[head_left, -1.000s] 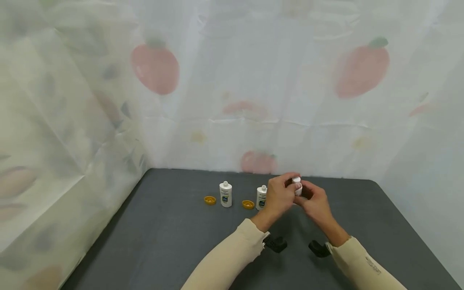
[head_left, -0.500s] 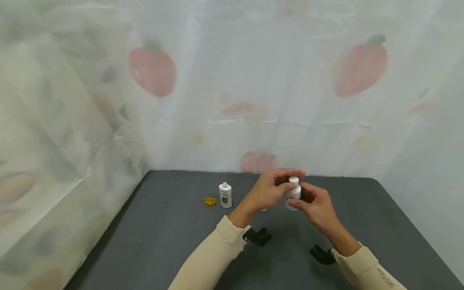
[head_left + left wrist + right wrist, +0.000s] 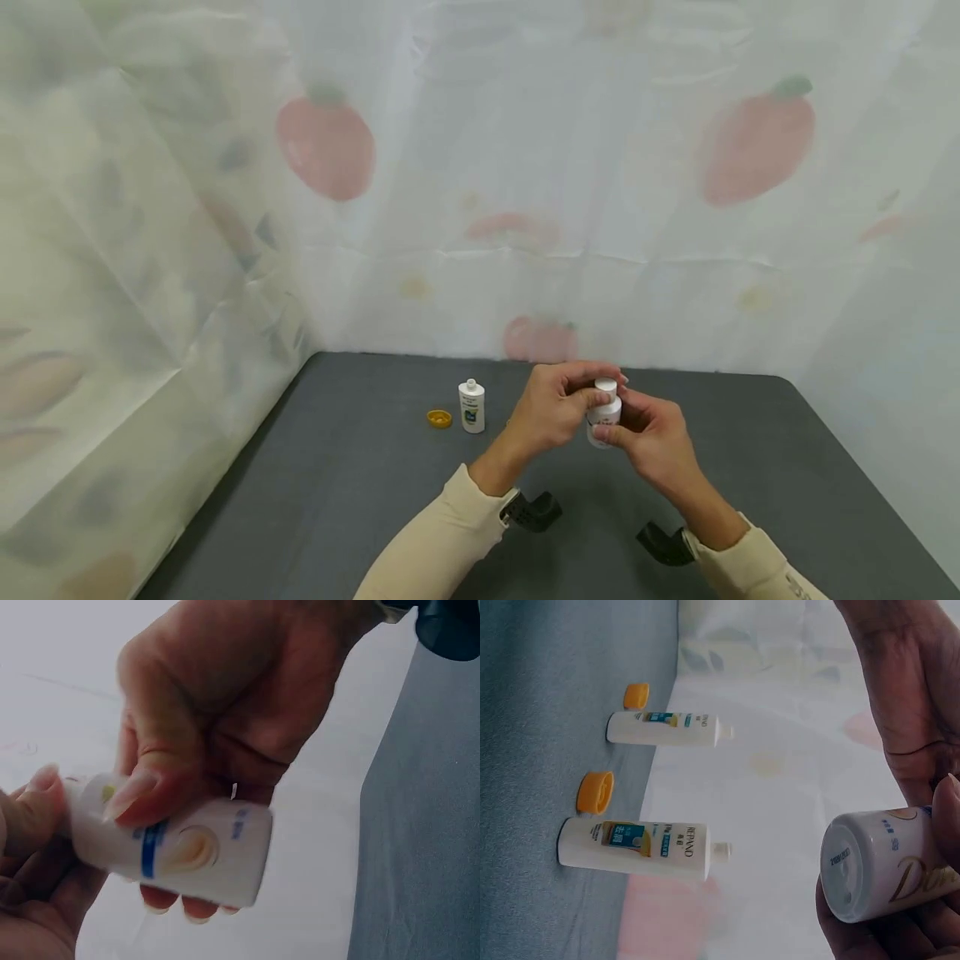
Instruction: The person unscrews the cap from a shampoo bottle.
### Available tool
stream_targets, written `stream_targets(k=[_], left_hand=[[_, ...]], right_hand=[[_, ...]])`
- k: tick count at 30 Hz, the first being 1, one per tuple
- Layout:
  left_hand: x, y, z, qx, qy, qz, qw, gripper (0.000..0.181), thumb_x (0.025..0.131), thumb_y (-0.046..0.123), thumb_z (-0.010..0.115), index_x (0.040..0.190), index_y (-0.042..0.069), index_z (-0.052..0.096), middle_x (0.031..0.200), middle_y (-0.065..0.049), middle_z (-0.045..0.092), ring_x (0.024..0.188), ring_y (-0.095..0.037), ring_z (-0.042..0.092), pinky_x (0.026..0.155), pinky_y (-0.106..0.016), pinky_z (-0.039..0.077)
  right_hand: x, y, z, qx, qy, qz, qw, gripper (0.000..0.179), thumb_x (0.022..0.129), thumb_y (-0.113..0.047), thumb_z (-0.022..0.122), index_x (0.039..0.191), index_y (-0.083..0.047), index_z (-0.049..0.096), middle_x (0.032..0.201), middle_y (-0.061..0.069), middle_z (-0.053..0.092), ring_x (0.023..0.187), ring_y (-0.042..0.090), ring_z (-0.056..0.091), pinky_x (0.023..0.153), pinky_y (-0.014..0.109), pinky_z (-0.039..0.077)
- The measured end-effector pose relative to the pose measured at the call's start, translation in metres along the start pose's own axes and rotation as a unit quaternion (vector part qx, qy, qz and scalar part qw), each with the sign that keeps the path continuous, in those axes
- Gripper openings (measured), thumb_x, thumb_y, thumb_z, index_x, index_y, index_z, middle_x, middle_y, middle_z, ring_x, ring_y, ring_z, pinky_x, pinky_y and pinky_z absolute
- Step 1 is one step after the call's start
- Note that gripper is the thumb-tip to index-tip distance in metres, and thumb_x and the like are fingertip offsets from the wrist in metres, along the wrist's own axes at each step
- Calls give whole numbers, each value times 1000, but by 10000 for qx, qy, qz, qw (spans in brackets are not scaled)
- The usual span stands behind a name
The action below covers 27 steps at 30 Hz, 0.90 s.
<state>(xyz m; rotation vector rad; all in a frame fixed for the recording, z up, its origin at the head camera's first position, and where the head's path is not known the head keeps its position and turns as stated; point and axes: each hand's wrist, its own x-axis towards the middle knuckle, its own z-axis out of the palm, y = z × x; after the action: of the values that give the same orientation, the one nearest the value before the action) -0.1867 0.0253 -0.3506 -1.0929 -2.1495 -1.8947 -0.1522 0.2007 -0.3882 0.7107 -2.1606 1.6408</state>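
A white bottle with a white cap (image 3: 606,385) is held upright above the table between both hands. My right hand (image 3: 663,442) grips its body, thumb across the front. At the cap, the thumb and fingers of my left hand (image 3: 547,408) pinch from the other side. In the left wrist view the held bottle (image 3: 202,851) shows a blue band and a cream swirl; the right hand (image 3: 217,682) wraps it from above. The right wrist view shows the bottle's base (image 3: 846,866) and part of gold lettering on its side.
A white bottle (image 3: 472,408) with a bare narrow neck stands left of the hands, an orange-yellow cap (image 3: 439,419) beside it. A second such bottle (image 3: 641,847) and cap (image 3: 596,793) show in the right wrist view. Behind the grey table (image 3: 360,517) hangs a fruit-printed curtain (image 3: 450,167).
The held bottle has come down and slightly left, with more of its body showing. My left arm has shifted left and now hides the second standing bottle and its cap in the head view.
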Motion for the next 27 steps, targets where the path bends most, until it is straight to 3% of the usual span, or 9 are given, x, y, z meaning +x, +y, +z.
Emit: stream_targets(k=[6,10,13,18,22,27], left_hand=[[-5,2,9,101,657,18,9978,27,94,7,76,121,3,76,116,-16,79,103,-26,78,86,-21,62],[-7,2,10,-159,806,-22,9966,28,92,11,80,119,4,76,116,-16,79,106,-21,78,90,-25,62],[-7,2,6,-428,539,119,9976,35,94,8,78,127,2,71,128,-19,74,121,-24,73,101,-27,59],[-6,4,-7,-508,-264,389,9976,41,104,2,61,144,-1,59,146,-22,62,136,-32,62,108,-26,54],[-4,6,-14,-203,-590,483,9969,34,105,4,60,138,1,66,139,-18,69,124,-26,70,97,-20,56],[-4,4,-17,-71,-482,601,9970,26,100,4,67,125,0,74,126,-17,76,115,-17,74,96,-26,60]], right_hand=[[-1,-7,5,-174,433,54,9989,44,83,8,82,126,9,71,102,-26,74,88,-1,75,70,20,62],[-1,-9,6,-469,582,5,9972,41,83,6,83,123,6,74,99,-27,73,85,2,76,70,20,62],[0,-10,4,-584,574,54,9966,39,84,6,82,122,5,74,95,-12,78,82,2,75,69,21,63],[0,-12,1,-539,427,332,9971,43,84,6,81,126,6,72,100,24,78,84,1,74,69,23,62],[-2,-13,0,-435,220,442,9978,46,86,3,82,130,9,68,105,29,76,88,5,76,70,24,63],[-2,-14,2,-284,83,506,9983,49,85,5,81,132,11,66,108,30,76,91,4,76,72,25,64]])
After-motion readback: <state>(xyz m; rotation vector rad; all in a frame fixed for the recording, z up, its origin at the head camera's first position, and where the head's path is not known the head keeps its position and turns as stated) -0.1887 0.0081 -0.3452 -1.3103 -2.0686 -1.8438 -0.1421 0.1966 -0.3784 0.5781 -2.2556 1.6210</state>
